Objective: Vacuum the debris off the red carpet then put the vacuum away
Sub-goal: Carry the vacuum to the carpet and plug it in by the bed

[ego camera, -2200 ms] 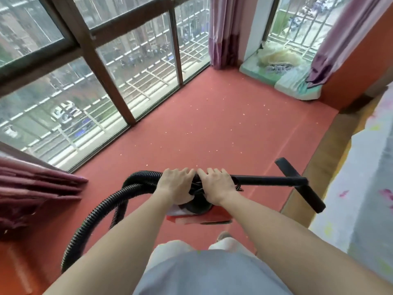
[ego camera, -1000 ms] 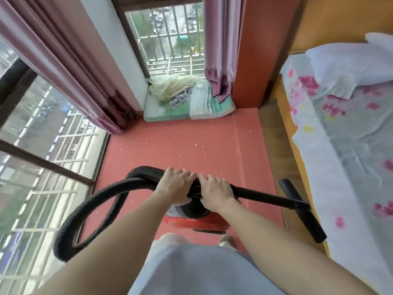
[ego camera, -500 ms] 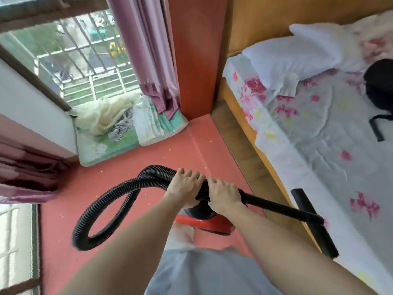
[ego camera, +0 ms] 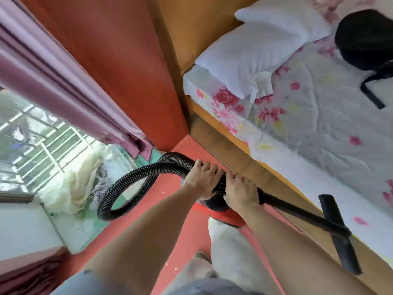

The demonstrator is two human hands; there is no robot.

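I carry a red and black canister vacuum (ego camera: 219,211) off the red carpet (ego camera: 170,228). My left hand (ego camera: 202,179) grips its top together with the ribbed black hose (ego camera: 131,177), which loops out to the left. My right hand (ego camera: 240,192) grips the black wand (ego camera: 297,211) right beside it. The wand runs to the lower right and ends in the black floor nozzle (ego camera: 338,233), which hangs over the bed's edge. A few pale specks of debris (ego camera: 168,265) lie on the carpet near my legs.
A wooden bed (ego camera: 244,158) with a floral sheet, a white pillow (ego camera: 261,50) and a black bag (ego camera: 365,39) fills the right side. An orange wall corner (ego camera: 127,71) and pink curtain (ego camera: 53,77) stand ahead. Folded bedding (ego camera: 78,188) lies by the barred window (ego camera: 32,135) at the left.
My view has swung to the right, from the big window and open carpet round to the wall corner and bed. Both hands keep the same hold on the vacuum, which is carried along.
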